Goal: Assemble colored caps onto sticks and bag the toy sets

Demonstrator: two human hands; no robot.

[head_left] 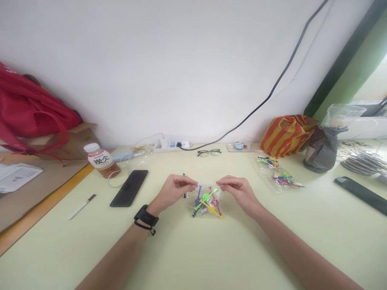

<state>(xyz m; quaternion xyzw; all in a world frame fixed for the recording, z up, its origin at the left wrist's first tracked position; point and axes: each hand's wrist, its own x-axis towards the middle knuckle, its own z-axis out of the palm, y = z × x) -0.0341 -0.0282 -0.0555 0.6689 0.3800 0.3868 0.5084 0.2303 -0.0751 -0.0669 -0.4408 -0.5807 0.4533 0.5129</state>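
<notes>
A small clear plastic bag filled with several colourful plastic sticks lies on the pale green table in front of me. My left hand, with a black watch on its wrist, pinches the bag's top left corner. My right hand pinches the top right corner. Both hands have their fingers closed on the bag's upper edge. A couple of loose sticks lie just behind my left hand.
A black phone, a bottle and a white pen lie to the left. Glasses and a power strip sit by the wall. Another bag of sticks, a striped bag, a grey bag and a dark flat case are on the right.
</notes>
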